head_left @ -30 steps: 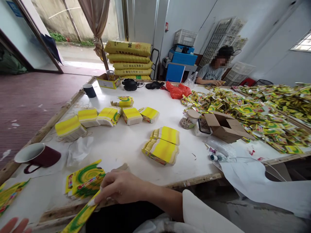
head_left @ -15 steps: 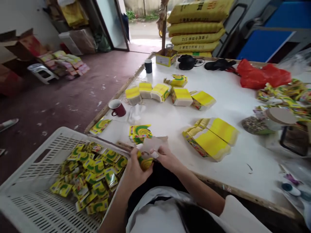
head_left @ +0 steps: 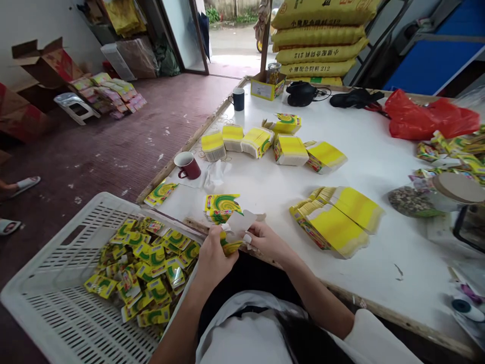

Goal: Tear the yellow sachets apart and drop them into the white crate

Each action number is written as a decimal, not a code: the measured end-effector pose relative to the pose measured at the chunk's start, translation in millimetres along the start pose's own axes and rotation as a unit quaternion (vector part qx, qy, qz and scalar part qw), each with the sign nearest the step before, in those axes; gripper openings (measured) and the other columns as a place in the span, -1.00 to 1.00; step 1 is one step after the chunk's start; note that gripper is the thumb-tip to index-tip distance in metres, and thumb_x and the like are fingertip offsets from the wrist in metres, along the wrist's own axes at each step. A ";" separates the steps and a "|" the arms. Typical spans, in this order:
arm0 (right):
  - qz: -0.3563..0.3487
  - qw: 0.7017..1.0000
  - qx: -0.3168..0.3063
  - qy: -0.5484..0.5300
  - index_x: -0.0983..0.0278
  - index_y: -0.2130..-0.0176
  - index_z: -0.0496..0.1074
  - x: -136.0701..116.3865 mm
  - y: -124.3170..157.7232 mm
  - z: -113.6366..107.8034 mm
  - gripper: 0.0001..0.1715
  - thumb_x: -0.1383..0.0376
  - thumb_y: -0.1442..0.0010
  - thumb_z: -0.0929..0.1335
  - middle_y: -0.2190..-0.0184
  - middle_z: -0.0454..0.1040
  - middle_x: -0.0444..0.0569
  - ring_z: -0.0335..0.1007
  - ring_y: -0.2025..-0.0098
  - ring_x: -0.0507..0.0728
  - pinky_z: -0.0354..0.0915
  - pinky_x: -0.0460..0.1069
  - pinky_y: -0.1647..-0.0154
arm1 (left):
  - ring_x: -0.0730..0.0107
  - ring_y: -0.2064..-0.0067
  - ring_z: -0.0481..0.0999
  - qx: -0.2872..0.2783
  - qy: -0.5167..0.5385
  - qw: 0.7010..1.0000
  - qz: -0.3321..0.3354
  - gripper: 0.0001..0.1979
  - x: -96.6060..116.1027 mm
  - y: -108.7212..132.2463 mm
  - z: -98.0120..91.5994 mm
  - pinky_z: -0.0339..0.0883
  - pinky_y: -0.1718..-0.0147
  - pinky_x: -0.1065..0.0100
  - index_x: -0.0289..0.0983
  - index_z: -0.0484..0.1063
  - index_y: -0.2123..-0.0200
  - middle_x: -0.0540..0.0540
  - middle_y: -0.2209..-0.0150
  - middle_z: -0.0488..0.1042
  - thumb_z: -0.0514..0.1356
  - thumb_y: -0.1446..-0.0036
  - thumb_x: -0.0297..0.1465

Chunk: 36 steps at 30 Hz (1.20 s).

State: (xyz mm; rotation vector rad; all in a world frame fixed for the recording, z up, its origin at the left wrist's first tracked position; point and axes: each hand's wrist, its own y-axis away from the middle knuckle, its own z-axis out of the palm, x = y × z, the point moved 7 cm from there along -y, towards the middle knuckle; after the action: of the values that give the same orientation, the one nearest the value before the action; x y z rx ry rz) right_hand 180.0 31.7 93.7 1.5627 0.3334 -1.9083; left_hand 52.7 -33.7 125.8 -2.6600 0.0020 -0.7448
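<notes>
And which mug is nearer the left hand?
The red mug. The dark blue mug stands farther from the left hand, by the yellow box.

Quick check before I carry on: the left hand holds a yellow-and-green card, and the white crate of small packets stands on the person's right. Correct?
Not quite: the head view shows the white crate of small packets on the person's left, not right. The left hand does hold a yellow-and-green card.
</notes>
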 end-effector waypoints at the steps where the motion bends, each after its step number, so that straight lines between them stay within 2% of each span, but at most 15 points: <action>1: 0.007 0.999 -0.016 -0.048 0.19 0.13 0.56 1.3 0.3 2.1 -0.52 -0.09 -0.12 0.47 0.31 0.57 -0.07 0.44 0.27 0.13 0.37 0.01 0.21 | 0.04 0.15 0.61 -0.004 0.014 1.000 -0.016 -0.44 -1.2 -1.2 0.0 0.52 0.22 0.13 -0.20 0.13 -0.06 -0.19 0.15 0.50 0.27 0.01 -0.40; 5: 0.017 0.983 -0.058 -0.175 0.21 0.17 0.52 2.6 4.2 6.8 -0.38 -0.21 -0.04 0.49 0.37 0.49 -0.11 0.34 0.40 0.02 0.28 -0.08 0.35 | 0.14 0.16 0.60 -0.011 0.092 0.993 -0.079 -0.38 -3.1 -6.2 -1.3 0.50 0.20 0.18 -0.19 0.08 -0.10 -0.15 0.15 0.50 0.29 0.00 -0.33; 8: -0.008 0.981 -0.061 -0.183 0.21 0.15 0.49 -3.0 4.9 7.1 -0.40 -0.16 -0.04 0.52 0.32 0.49 -0.10 0.38 0.34 0.04 0.34 -0.04 0.22 | 0.17 0.15 0.59 -0.014 0.128 0.987 -0.093 -0.38 -2.2 -9.8 -1.4 0.49 0.16 0.19 -0.19 0.08 -0.10 -0.14 0.14 0.49 0.29 -0.01 -0.30; 12: -0.034 0.995 -0.012 -0.093 0.20 0.01 0.48 -5.2 0.3 7.1 -0.45 -0.08 -0.16 0.47 0.12 0.54 -0.01 0.46 0.09 0.17 0.34 0.11 -0.08 | 0.14 0.14 0.59 -0.034 0.108 0.991 -0.071 -0.41 1.8 -10.5 0.8 0.49 0.16 0.16 -0.19 0.10 -0.08 -0.15 0.14 0.50 0.28 -0.01 -0.33; 15: -0.026 0.998 0.016 -0.050 0.20 0.02 0.49 2.7 -2.2 7.0 -0.48 -0.01 -0.11 0.48 0.12 0.55 -0.02 0.46 0.04 0.22 0.34 0.14 -0.11 | 0.10 0.11 0.61 -0.095 0.094 0.991 -0.026 -0.38 11.5 -7.3 7.9 0.50 0.15 0.15 -0.18 0.09 -0.10 -0.17 0.09 0.51 0.26 0.03 -0.43; 18: -0.018 0.999 0.010 -0.045 0.17 -0.09 0.45 8.6 0.2 8.3 -0.42 0.03 -0.12 0.45 0.06 0.56 -0.01 0.47 -0.01 0.25 0.36 0.17 -0.13 | 0.06 0.03 0.60 -0.146 0.105 0.984 -0.005 -0.33 19.3 -5.1 12.7 0.50 0.11 0.11 -0.18 0.05 -0.12 -0.23 0.01 0.49 0.23 0.07 -0.49; 21: -0.068 0.997 -0.012 0.039 0.16 -0.24 0.36 -0.1 7.3 12.1 -0.39 0.09 -0.25 0.36 -0.10 0.53 0.04 0.42 -0.16 0.26 0.31 0.20 -0.24 | 0.06 0.04 0.61 -0.170 0.142 0.975 -0.029 -0.32 19.0 -6.5 14.7 0.52 0.11 0.08 -0.20 0.01 -0.12 -0.24 0.01 0.50 0.21 0.06 -0.51; 23: -0.112 0.986 -0.023 0.118 0.16 -0.31 0.31 -7.6 12.1 15.9 -0.36 0.23 -0.26 0.33 -0.24 0.44 0.05 0.34 -0.26 0.25 0.24 0.21 -0.32 | 0.09 0.09 0.62 -0.186 0.166 0.968 -0.036 -0.33 18.0 -6.8 18.3 0.53 0.16 0.10 -0.21 0.00 -0.13 -0.21 0.06 0.51 0.21 0.03 -0.50; 25: -0.153 0.971 -0.010 0.183 0.16 -0.31 0.32 -12.6 14.3 16.7 -0.31 0.39 -0.22 0.30 -0.32 0.36 0.03 0.28 -0.33 0.23 0.17 0.21 -0.38 | 0.05 0.04 0.60 -0.172 0.159 0.972 -0.031 -0.32 15.5 -6.5 20.2 0.53 0.16 0.08 -0.24 -0.01 -0.15 -0.26 0.04 0.49 0.22 0.02 -0.49; 27: -0.180 0.959 0.030 0.215 0.16 -0.28 0.38 -14.6 13.4 11.6 -0.30 0.47 -0.19 0.25 -0.31 0.37 0.02 0.26 -0.36 0.22 0.13 0.21 -0.42 | -0.09 -0.10 0.53 -0.123 0.110 0.986 -0.027 -0.29 10.4 -6.1 18.1 0.50 0.06 -0.05 -0.29 0.01 -0.18 -0.39 -0.07 0.42 0.26 0.02 -0.46; 29: -0.187 0.953 0.091 0.218 0.16 -0.29 0.36 -14.5 11.6 0.9 -0.31 0.46 -0.22 0.22 -0.28 0.40 0.04 0.30 -0.33 0.23 0.17 0.22 -0.40 | -0.17 -0.16 0.47 -0.081 0.051 0.995 -0.021 -0.32 5.7 -5.0 14.0 0.44 -0.02 -0.15 -0.30 0.09 -0.17 -0.43 -0.12 0.39 0.28 0.01 -0.45; 31: -0.188 0.946 0.112 0.238 0.20 -0.37 0.25 -14.3 10.7 -4.5 -0.30 0.42 -0.27 0.24 -0.33 0.33 0.12 0.25 -0.37 0.28 0.19 0.26 -0.38 | -0.13 -0.13 0.49 -0.067 0.023 0.997 -0.009 -0.39 3.2 -4.9 8.8 0.42 -0.05 -0.15 -0.27 0.18 -0.14 -0.35 -0.08 0.45 0.28 -0.02 -0.46; 34: -0.192 0.925 0.027 0.326 0.25 -0.45 0.04 -13.8 10.9 5.2 -0.15 0.39 -0.26 0.33 -0.45 0.06 0.27 -0.01 -0.48 0.37 0.19 0.31 -0.36 | -0.01 -0.01 0.56 -0.065 0.033 0.997 0.011 -0.47 2.2 -8.5 -3.8 0.48 0.00 -0.02 -0.23 0.30 -0.09 -0.24 0.03 0.53 0.32 -0.03 -0.43; 36: -0.189 0.906 -0.030 0.377 0.24 -0.45 0.03 -13.1 12.6 10.0 -0.13 0.42 -0.26 0.34 -0.48 -0.07 0.32 -0.05 -0.49 0.39 0.23 0.30 -0.32 | 0.00 0.01 0.57 -0.057 0.040 0.997 0.012 -0.49 1.3 -12.5 -14.0 0.49 0.01 0.02 -0.23 0.35 -0.06 -0.22 0.06 0.56 0.36 -0.01 -0.38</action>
State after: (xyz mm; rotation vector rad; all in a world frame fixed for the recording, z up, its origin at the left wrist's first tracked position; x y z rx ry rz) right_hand 181.0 20.6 111.1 2.2742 1.0800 -1.4312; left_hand 45.6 -27.2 142.0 -2.7300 0.1011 -0.8672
